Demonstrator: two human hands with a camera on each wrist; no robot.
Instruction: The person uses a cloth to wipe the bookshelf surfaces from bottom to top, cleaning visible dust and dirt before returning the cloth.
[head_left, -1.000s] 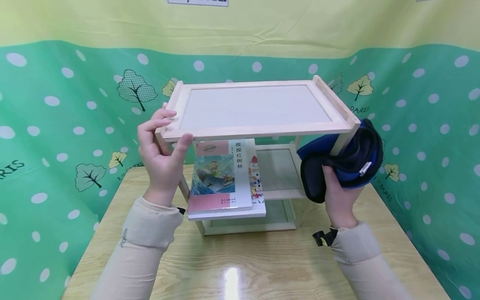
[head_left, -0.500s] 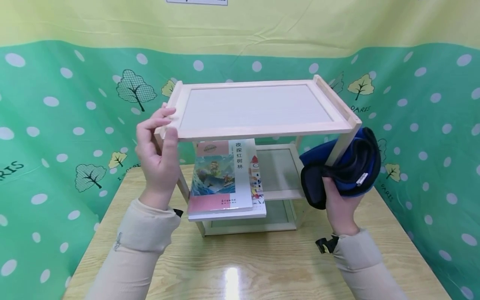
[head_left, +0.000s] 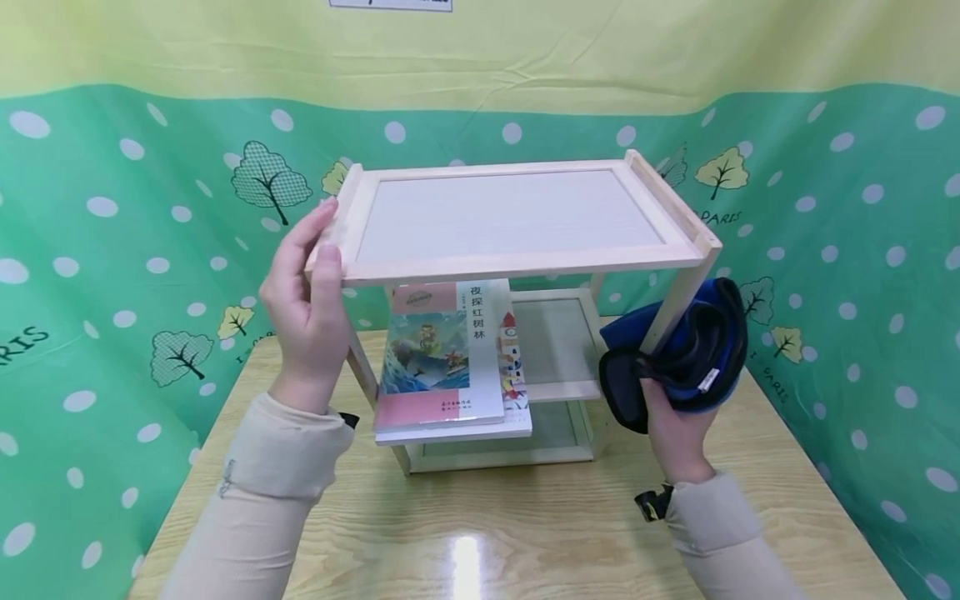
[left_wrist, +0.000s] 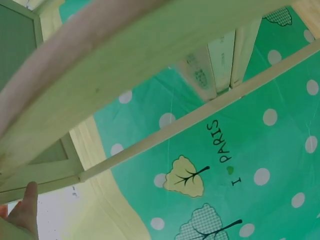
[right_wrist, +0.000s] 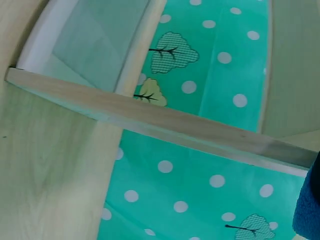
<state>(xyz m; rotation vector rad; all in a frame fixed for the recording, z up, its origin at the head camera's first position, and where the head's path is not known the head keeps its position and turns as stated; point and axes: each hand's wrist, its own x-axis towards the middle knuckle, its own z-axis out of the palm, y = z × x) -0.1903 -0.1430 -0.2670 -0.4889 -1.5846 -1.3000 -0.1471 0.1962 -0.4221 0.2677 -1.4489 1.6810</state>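
A light wooden shelf (head_left: 502, 268) with several tiers stands on the table. My left hand (head_left: 303, 312) holds its top left front corner, thumb against the front, fingers along the outer side; a fingertip (left_wrist: 31, 192) shows in the left wrist view. My right hand (head_left: 678, 433) grips a rolled, thick blue cloth item with black trim (head_left: 693, 367) and a small white tag, beside the right front leg, which partly crosses it in view. Its edge (right_wrist: 306, 212) appears in the right wrist view. The right fingers are mostly hidden behind the roll.
A pink and white picture book (head_left: 431, 354) lies on another book (head_left: 515, 358) on the middle tier's left, jutting past the front. The wooden table (head_left: 420, 533) reaches toward me. A green dotted curtain (head_left: 127, 250) hangs behind and at both sides.
My right hand has lowered the blue roll slightly along the shelf's right leg. My left hand has shifted a little outward, its thumb drawn back left and its fingers off the top surface.
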